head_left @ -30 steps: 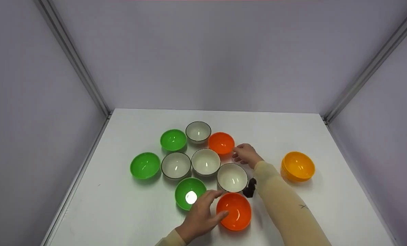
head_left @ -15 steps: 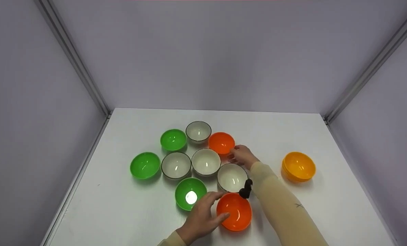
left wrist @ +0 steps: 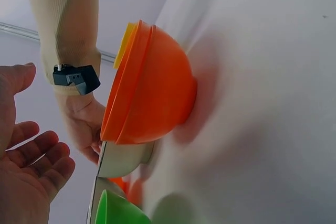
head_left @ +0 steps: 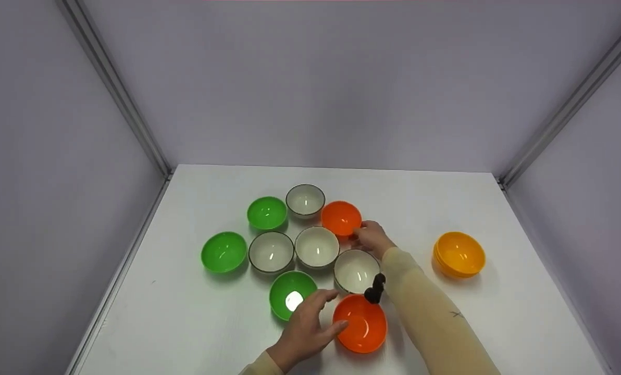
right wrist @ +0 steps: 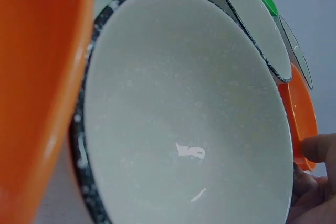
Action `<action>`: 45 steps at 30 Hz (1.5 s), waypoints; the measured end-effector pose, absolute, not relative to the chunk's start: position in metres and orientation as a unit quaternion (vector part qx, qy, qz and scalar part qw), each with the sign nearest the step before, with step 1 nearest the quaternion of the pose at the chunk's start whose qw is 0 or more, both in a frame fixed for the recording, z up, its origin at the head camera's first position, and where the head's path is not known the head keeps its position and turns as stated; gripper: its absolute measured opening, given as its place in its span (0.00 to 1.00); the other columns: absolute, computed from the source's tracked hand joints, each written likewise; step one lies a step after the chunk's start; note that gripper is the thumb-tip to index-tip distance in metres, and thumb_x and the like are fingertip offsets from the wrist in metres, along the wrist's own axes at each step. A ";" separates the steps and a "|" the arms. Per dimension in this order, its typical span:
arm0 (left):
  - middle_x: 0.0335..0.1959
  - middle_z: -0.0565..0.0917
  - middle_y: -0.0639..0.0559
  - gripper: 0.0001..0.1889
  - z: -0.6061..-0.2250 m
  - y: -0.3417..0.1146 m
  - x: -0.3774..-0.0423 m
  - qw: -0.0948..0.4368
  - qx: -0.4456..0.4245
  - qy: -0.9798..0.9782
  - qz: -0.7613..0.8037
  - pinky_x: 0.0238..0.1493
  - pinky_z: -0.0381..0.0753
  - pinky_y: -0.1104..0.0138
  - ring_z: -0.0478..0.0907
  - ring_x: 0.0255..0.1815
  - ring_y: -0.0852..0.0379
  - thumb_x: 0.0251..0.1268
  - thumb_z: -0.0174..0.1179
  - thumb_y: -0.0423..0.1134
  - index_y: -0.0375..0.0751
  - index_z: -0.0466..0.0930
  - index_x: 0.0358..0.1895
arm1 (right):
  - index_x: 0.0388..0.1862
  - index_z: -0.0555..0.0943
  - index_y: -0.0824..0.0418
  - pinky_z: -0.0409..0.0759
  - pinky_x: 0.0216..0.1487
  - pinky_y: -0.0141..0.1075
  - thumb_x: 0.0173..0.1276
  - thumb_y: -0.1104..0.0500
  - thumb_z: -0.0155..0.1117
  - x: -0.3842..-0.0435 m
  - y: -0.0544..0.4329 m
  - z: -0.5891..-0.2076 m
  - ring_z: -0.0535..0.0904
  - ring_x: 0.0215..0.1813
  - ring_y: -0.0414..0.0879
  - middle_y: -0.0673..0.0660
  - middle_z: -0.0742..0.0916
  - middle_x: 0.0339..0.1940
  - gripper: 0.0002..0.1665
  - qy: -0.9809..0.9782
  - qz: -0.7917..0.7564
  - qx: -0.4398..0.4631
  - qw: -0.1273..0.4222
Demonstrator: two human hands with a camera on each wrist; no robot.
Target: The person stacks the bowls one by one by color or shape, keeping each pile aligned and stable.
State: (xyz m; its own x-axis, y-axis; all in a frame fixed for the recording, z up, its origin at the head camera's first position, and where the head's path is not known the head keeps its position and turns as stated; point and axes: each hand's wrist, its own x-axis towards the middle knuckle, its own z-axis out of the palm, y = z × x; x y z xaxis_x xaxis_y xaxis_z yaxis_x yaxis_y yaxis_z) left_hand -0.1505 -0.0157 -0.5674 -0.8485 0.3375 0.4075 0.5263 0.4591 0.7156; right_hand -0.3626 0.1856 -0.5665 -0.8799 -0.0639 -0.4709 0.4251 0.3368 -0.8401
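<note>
My right hand [head_left: 372, 238] is at the right side of the far orange bowl [head_left: 341, 217]. In the right wrist view, its thumb lies over the rim of that orange bowl [right wrist: 303, 119] and its curled fingers are low on the outside, pinching the wall. My left hand [head_left: 306, 325] hovers with relaxed, spread fingers at the left of the near orange bowls [head_left: 361, 330]. Two nested rims show on these orange bowls [left wrist: 152, 82] in the left wrist view, and the left hand [left wrist: 29, 166] stands apart from them.
White dark-rimmed bowls [head_left: 317, 249] fill the middle of the white table [head_left: 154, 307]. Green bowls [head_left: 224, 253] stand left of them and nearer me, with one green bowl [head_left: 267, 213] farther back. Stacked yellow bowls [head_left: 460, 255] stand at the right. Walls enclose the table's back and sides.
My right hand has moved slightly left and in against the far orange bowl, and its fingers have closed on the rim. The left hand has stayed nearly still beside the near orange bowls.
</note>
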 end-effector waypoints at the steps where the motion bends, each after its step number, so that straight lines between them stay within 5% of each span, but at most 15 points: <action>1: 0.54 0.78 0.57 0.28 -0.567 -0.016 -0.150 0.103 -0.254 -0.848 -0.454 0.53 0.78 0.59 0.76 0.52 0.57 0.58 0.68 0.47 0.46 0.72 0.61 | 0.60 0.71 0.70 0.82 0.49 0.44 0.68 0.63 0.50 -0.362 0.186 -0.567 0.81 0.46 0.55 0.67 0.82 0.49 0.23 0.788 -0.566 0.116 0.214; 17: 0.54 0.79 0.52 0.31 -0.561 -0.030 -0.166 0.106 -0.226 -0.861 -0.444 0.55 0.77 0.58 0.76 0.54 0.57 0.60 0.66 0.52 0.42 0.70 0.63 | 0.51 0.79 0.62 0.74 0.54 0.50 0.67 0.58 0.52 -0.360 0.204 -0.554 0.81 0.44 0.52 0.59 0.85 0.40 0.17 0.810 -0.551 0.098 0.177; 25: 0.54 0.79 0.48 0.36 -0.539 -0.049 -0.197 0.140 -0.224 -0.875 -0.406 0.59 0.74 0.57 0.75 0.56 0.54 0.57 0.67 0.53 0.37 0.68 0.65 | 0.51 0.81 0.57 0.73 0.42 0.40 0.69 0.54 0.51 -0.358 0.223 -0.529 0.80 0.38 0.48 0.56 0.85 0.35 0.17 0.839 -0.518 0.055 0.154; 36: 0.65 0.71 0.45 0.47 -0.530 -0.057 -0.221 0.066 -0.190 -0.898 -0.392 0.65 0.69 0.57 0.69 0.64 0.50 0.50 0.71 0.56 0.37 0.61 0.70 | 0.56 0.81 0.55 0.78 0.37 0.37 0.69 0.58 0.48 -0.330 0.228 -0.499 0.78 0.33 0.48 0.54 0.84 0.30 0.20 0.871 -0.468 -0.071 0.131; 45: 0.66 0.69 0.47 0.53 -0.524 -0.051 -0.224 0.060 -0.205 -0.887 -0.410 0.64 0.71 0.58 0.67 0.65 0.52 0.44 0.75 0.56 0.41 0.56 0.72 | 0.59 0.80 0.53 0.77 0.33 0.37 0.71 0.60 0.48 -0.302 0.219 -0.477 0.79 0.33 0.52 0.48 0.85 0.31 0.21 0.895 -0.375 -0.205 0.129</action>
